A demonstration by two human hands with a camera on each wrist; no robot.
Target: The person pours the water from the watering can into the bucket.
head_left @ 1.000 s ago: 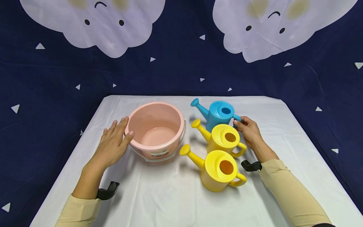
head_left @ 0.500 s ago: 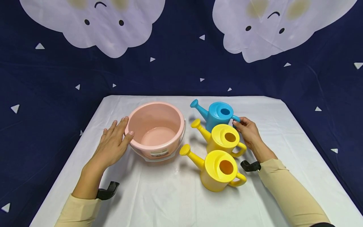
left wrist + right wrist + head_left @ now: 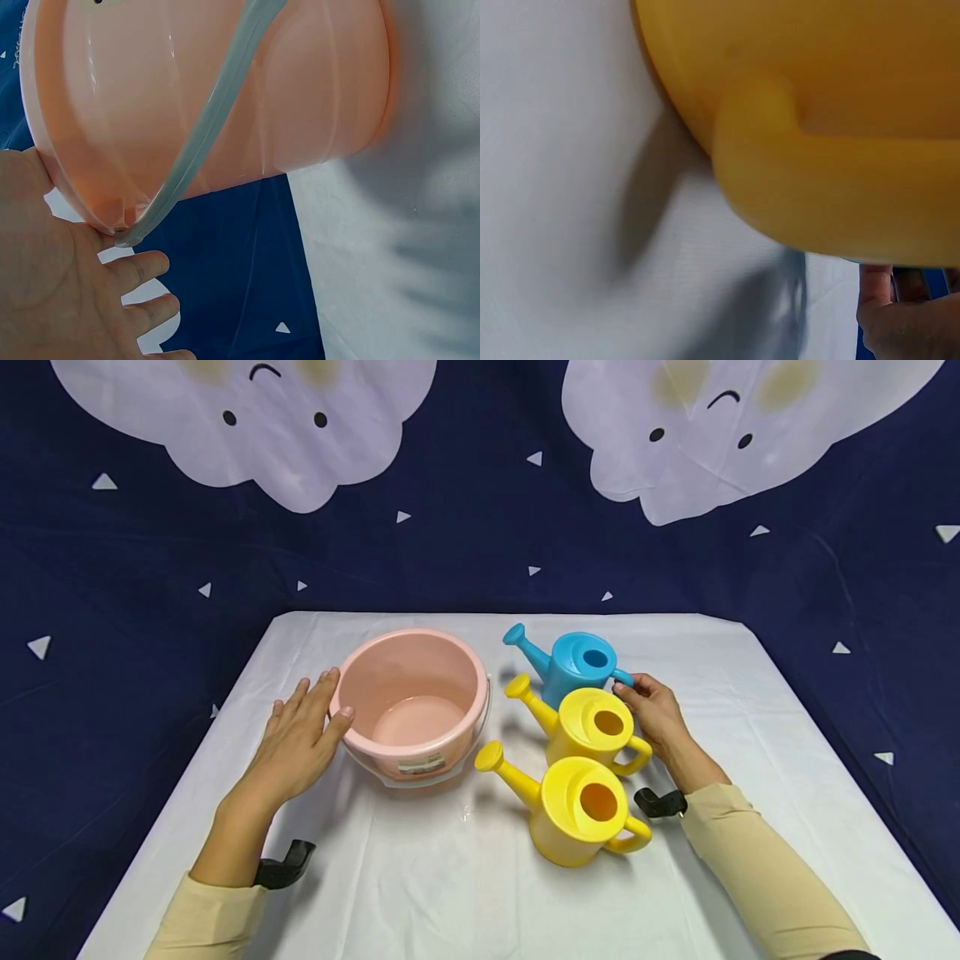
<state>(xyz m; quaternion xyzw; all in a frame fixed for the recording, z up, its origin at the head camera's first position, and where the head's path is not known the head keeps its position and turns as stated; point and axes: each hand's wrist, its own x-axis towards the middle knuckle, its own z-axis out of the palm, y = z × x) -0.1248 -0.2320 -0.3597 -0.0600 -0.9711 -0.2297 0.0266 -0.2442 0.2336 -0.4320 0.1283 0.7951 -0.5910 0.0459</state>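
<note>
In the head view, my right hand (image 3: 656, 714) grips the handle of a blue watering can (image 3: 576, 672), the farthest of three. A yellow watering can (image 3: 585, 722) stands just in front of it, and a second yellow can (image 3: 562, 831) is nearer me. My left hand (image 3: 294, 747) rests with straight, spread fingers against the rim of a pink bucket (image 3: 412, 749). From the left wrist, the bucket's side (image 3: 322, 90) and its grey bail handle (image 3: 202, 139) show beside my palm (image 3: 52, 277). A yellow can's handle (image 3: 840, 199) partly hides my right fingers (image 3: 877, 292).
White cloth covers the table (image 3: 420, 893). A few wet drops (image 3: 468, 814) lie between bucket and cans. Behind the table hangs a dark blue backdrop (image 3: 465, 552) with clouds and triangles. All three spouts point left, toward the bucket.
My right hand and the blue watering can have come slightly lower in the head view and a touch left. The left hand, bucket and yellow cans have stayed put.
</note>
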